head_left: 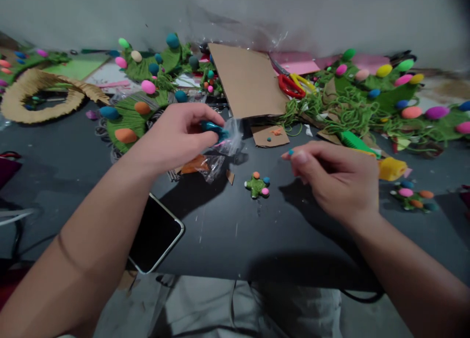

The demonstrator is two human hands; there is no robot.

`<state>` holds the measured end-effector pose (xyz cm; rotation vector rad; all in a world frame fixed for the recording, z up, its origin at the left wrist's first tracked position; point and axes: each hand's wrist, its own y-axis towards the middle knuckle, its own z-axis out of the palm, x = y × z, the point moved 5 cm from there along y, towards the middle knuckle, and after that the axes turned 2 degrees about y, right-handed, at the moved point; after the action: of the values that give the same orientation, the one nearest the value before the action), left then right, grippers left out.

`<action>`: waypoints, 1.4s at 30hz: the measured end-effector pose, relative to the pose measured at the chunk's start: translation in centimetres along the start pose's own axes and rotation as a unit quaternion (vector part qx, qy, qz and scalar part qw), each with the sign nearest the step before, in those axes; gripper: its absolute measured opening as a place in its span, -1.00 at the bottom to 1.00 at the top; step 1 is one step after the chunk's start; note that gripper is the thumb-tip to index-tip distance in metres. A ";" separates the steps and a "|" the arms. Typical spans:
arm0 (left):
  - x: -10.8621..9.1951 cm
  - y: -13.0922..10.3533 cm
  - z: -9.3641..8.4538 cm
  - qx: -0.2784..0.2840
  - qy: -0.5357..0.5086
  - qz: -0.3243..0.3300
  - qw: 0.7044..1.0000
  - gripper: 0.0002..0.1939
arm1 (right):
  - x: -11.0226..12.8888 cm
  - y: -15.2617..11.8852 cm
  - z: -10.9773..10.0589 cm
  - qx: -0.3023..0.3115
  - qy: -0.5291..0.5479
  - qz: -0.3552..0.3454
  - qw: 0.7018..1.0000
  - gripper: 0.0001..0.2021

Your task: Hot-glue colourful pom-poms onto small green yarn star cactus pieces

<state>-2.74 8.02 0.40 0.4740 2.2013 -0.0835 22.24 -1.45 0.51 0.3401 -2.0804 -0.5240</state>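
Observation:
My left hand (176, 132) is closed around a crinkled clear plastic bag (233, 137) with teal modelling clay (213, 128) in it. At the fingertips of my right hand (330, 174) sits a tiny bit of teal clay (291, 152), held by thumb and finger. On the dark table between the hands lies a small green yarn-wrapped star (256, 187) with orange, blue and pink balls on its points. Just beyond it, a cardboard scrap (270, 137) carries a teal dot and an orange crumb. A bag of orange clay (198, 164) rests below my left hand.
A phone (156, 235) lies by my left forearm. Behind are a cardboard sheet (249, 81), red-handled scissors (291, 85), tangled green yarn (345, 108) and larger decorated green pieces. A second decorated star (414, 197) is at right, a tan wreath (40, 95) at left.

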 end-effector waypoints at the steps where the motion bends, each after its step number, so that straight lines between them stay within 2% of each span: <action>1: 0.2 0.0 -0.5 -0.010 0.058 -0.003 0.998 -0.80 | 0.0 0.0 0.3 0.019 0.006 -0.001 1.000 -0.87; 3: 0.3 -0.1 -1.0 0.001 0.133 -0.007 0.991 -0.80 | -0.1 -0.1 0.8 0.050 0.016 -0.003 0.999 -0.93; 5: 0.2 -0.2 -1.3 0.005 0.192 -0.016 0.981 -0.79 | -0.3 -0.2 1.1 0.072 0.035 0.006 0.997 -0.82; 6: 0.2 -0.2 -1.1 0.031 0.229 -0.017 0.973 -0.73 | -0.4 -0.3 1.3 0.081 0.051 0.018 0.995 -0.79; 8: 0.0 -0.3 -1.3 0.014 0.291 -0.020 0.956 -0.68 | -0.8 -0.5 1.5 0.090 0.090 0.054 0.990 -0.78; 10: -0.6 -0.4 -1.0 -0.002 0.300 0.007 0.954 -0.59 | -1.1 -0.7 1.7 0.102 0.123 0.095 0.983 -0.79; 11: -1.0 -0.6 -0.8 -0.008 0.289 0.030 0.957 -0.55 | -1.1 -0.7 1.9 0.110 0.130 0.107 0.980 -0.79; 12: -1.8 -0.8 -1.0 -0.055 0.266 0.061 0.960 -0.56 | -1.0 -0.8 2.0 0.119 0.129 0.107 0.979 -0.80; 13: -2.5 -1.1 -0.7 -0.058 0.228 0.087 0.968 -0.58 | -0.8 -0.8 2.0 0.123 0.119 0.095 0.981 -0.83; 14: -3.0 -1.3 -0.2 -0.037 0.176 0.101 0.979 -0.60 | -0.5 -0.7 2.0 0.122 0.101 0.072 0.985 -0.86; 15: -3.6 -1.6 0.5 0.012 0.113 0.104 0.988 -0.65 | -0.2 -0.7 2.0 0.116 0.079 0.043 0.989 -0.88; 16: -4.1 -2.0 1.4 0.087 0.035 0.105 0.990 -0.72 | 0.2 -0.6 1.9 0.107 0.056 0.013 0.993 -0.90; 18: -5.0 -2.7 2.8 0.172 -0.023 0.096 0.980 -0.77 | 0.7 -0.7 1.9 0.093 0.024 -0.035 0.995 -0.89; 22: -5.6 -3.1 4.7 0.250 -0.090 0.068 0.962 -0.79 | 1.4 -0.8 1.9 0.093 0.002 -0.080 0.992 -0.92; 26: -5.0 -3.0 5.8 0.313 -0.196 -0.002 0.929 -0.80 | 2.1 -0.8 1.7 0.093 0.009 -0.131 0.987 -0.95; 29: -4.5 -2.8 5.9 0.317 -0.268 -0.045 0.909 -0.85 | 2.2 -0.8 1.5 0.081 -0.003 -0.159 0.984 -0.86; 36: -3.9 -2.6 6.4 0.310 -0.243 -0.040 0.919 -0.82 | 1.8 -0.8 1.9 0.085 -0.008 -0.170 0.982 -0.75; 39: -3.7 -2.4 6.3 0.291 -0.239 -0.032 0.926 -0.81 | 1.6 -0.7 2.1 0.104 0.014 -0.146 0.984 -0.72; 42: -3.7 -2.3 6.2 0.280 -0.223 -0.013 0.934 -0.77 | 1.3 -0.5 2.1 0.110 0.032 -0.106 0.988 -0.76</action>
<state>3.07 3.36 -0.86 0.6604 1.7107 -0.7740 19.78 -1.97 0.24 0.7052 -2.0557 -0.4020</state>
